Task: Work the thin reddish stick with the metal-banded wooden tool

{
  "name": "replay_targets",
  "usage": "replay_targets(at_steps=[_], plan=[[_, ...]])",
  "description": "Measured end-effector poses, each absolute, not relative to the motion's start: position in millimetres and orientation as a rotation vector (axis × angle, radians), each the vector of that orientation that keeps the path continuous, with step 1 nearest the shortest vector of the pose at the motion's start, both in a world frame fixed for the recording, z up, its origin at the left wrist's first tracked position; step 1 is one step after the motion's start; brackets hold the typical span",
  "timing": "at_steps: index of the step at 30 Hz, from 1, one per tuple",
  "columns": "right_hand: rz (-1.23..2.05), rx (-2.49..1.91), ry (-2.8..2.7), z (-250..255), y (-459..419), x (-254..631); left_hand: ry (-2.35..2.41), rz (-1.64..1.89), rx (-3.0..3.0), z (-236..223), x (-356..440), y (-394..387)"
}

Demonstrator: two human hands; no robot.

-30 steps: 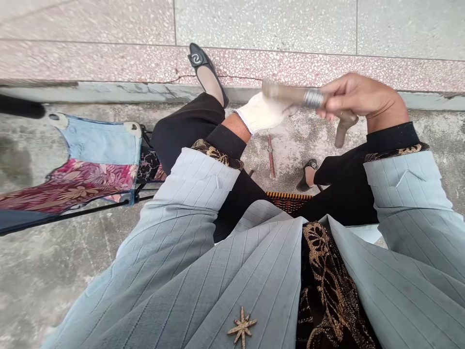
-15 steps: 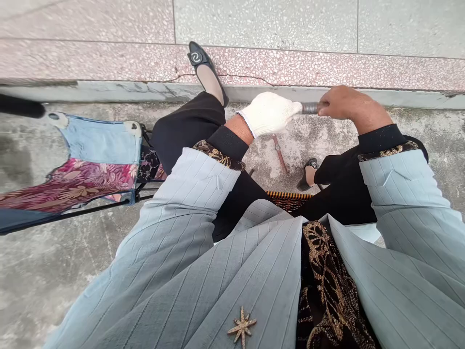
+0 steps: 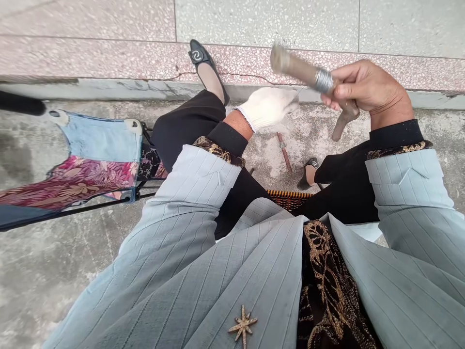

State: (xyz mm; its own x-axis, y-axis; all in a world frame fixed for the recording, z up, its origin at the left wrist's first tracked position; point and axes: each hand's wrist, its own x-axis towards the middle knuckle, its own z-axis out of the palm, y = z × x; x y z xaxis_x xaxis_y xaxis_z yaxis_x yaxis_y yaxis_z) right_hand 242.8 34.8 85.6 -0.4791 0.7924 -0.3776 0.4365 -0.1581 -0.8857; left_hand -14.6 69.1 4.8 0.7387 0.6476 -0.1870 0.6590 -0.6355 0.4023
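**Wooden-handled tool (image 3: 303, 70) up in a bare right hand (image 3: 365, 87), pretty blurry**
Right fingers (image 3: 343, 89) clamped round it at the metal ferrule (image 3: 324, 80), long axis slanting up toward far left. White-gloved left hand (image 3: 267, 109) sits just nearer, fingers together, seemingly holding nothing, above a reddish-brown rod (image 3: 284, 152) lying on the concrete ground (image 3: 312, 121).

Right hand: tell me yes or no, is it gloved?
No, the right hand is bare, gripping a blurred tool; only the left hand wears a white glove.

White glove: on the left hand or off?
On: the white knit glove covers the left hand to the wrist; bare forearm shows above.
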Motion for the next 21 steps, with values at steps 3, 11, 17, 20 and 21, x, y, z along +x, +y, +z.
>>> replay_targets(at_steps=[3, 11, 17, 20, 21], plan=[[1.437, -1.516, -1.661, 80.3, 33.1, 235.9, 0.956, -0.117, 2.524, 2.9, -7.2, 63.1], [1.045, -2.123, -2.117, 56.4, 48.0, 215.1, 0.913, -0.217, 2.686, 8.4, -8.2, 52.9], [1.655, -1.768, -2.67, 48.6, 55.6, 228.3, 0.836, -0.192, 2.752, 3.5, -16.3, 58.1], [1.996, -1.493, -2.407, 62.5, 48.7, 237.4, 0.852, -0.111, 2.651, 5.6, -19.7, 65.3], [2.046, -1.396, -2.239, 68.6, 45.0, 239.9, 0.878, -0.081, 2.578, 7.5, -19.9, 67.3]])
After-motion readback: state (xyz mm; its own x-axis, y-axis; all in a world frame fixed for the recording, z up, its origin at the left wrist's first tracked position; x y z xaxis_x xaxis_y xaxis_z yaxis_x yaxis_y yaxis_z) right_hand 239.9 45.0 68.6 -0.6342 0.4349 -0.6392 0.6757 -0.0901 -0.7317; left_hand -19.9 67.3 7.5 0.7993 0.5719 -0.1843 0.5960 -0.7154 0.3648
